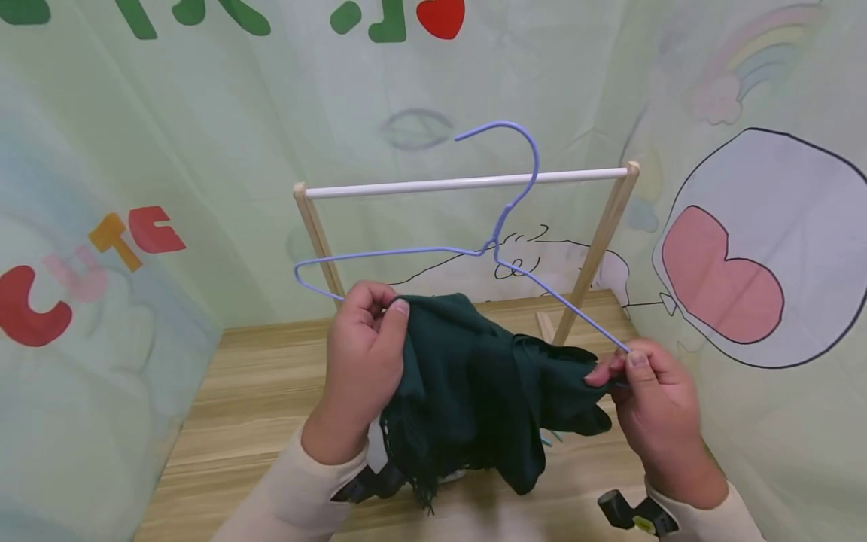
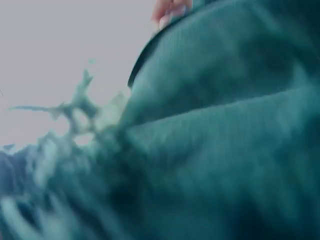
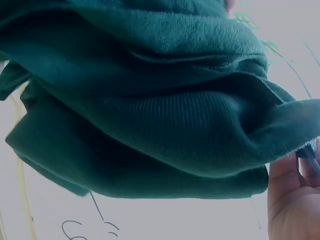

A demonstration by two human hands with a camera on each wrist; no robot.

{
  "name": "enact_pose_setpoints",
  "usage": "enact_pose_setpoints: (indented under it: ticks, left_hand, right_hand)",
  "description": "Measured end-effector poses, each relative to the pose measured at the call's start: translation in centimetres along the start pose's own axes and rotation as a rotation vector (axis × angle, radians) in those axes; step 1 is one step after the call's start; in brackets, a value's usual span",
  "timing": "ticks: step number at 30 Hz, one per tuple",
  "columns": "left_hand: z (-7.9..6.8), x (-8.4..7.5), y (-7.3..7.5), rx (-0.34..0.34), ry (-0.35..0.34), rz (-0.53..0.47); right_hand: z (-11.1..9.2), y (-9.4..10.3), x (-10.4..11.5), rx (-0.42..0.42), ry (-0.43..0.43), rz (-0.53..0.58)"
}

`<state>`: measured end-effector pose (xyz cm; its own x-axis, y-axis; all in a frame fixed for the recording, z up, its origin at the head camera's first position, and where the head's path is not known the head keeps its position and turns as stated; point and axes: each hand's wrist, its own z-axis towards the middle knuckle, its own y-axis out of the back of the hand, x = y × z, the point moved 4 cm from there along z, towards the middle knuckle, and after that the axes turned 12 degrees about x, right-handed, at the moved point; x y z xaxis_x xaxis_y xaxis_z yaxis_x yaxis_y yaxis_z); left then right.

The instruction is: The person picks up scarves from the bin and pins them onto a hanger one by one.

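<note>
A dark green scarf with a fringed end hangs in folds across the lower part of a lilac clothes hanger. My left hand pinches the scarf's upper edge between thumb and fingers, close to the hanger's left end. At the other end, my right hand grips the hanger's right corner, its fingers also against the scarf. The hanger's hook points up and to the left. Scarf folds and blurred fringe fill much of the left wrist view. Cloth covers most of the hanger's bottom bar.
Behind the hanger stands a wooden rack with a white rail, its feet on a wood-grain table. Printed curtains enclose the back and sides. Thin teal tips show beneath the scarf; what they belong to is hidden.
</note>
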<state>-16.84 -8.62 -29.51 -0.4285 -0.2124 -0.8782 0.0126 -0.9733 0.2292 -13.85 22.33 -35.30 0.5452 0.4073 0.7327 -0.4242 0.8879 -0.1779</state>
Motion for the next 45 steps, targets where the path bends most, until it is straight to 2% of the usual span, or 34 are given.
enact_pose_setpoints:
  ticks: [6, 11, 15, 21, 24, 29, 32, 35, 38, 40, 42, 45]
  left_hand:
    - [0.5, 0.9, 2.4, -0.091, 0.057, 0.067]
    - [0.6, 1.4, 3.6, -0.168, 0.062, 0.125]
    - [0.3, 1.6, 4.2, -0.201, 0.058, 0.193]
    - [0.0, 1.7, 4.6, -0.223, -0.003, 0.325]
    - [-0.1, 2.0, 4.6, -0.218, -0.013, 0.388]
    - [-0.2, 2.6, 4.3, -0.190, -0.024, 0.504]
    - [-0.4, 2.9, 4.0, -0.198, -0.044, 0.533]
    - [-0.7, 2.8, 3.4, -0.224, -0.140, 0.564]
    - [-1.2, 2.4, 1.9, -0.203, -0.322, 0.643]
    - [-1.5, 2.1, 0.5, -0.138, -0.447, 0.701]
    - [-1.8, 1.8, -1.2, -0.044, -0.533, 0.754]
    - [-2.2, 1.4, -3.4, 0.095, -0.598, 0.801]
  right_hand:
    - [0.1, 0.4, 0.6, 0.033, 0.017, 0.029]
    - [-0.1, 0.8, 0.7, 0.043, 0.076, 0.059]
    - [0.0, 1.0, 0.6, 0.061, 0.119, 0.083]
    - [0.1, 1.2, 0.9, 0.057, 0.138, 0.078]
    - [0.2, 1.2, 1.0, 0.070, 0.153, 0.086]
    - [0.4, 1.2, 1.1, 0.088, 0.168, 0.091]
    - [0.5, 1.1, 1.0, 0.084, 0.160, 0.092]
    - [0.6, 0.9, 0.9, 0.081, 0.152, 0.092]
    - [0.8, 0.7, 0.8, 0.080, 0.144, 0.084]
    - [1.0, 0.6, 0.7, 0.081, 0.141, 0.079]
    - [1.1, 0.4, 0.6, 0.086, 0.142, 0.076]
    - [1.3, 0.1, 0.4, 0.090, 0.138, 0.068]
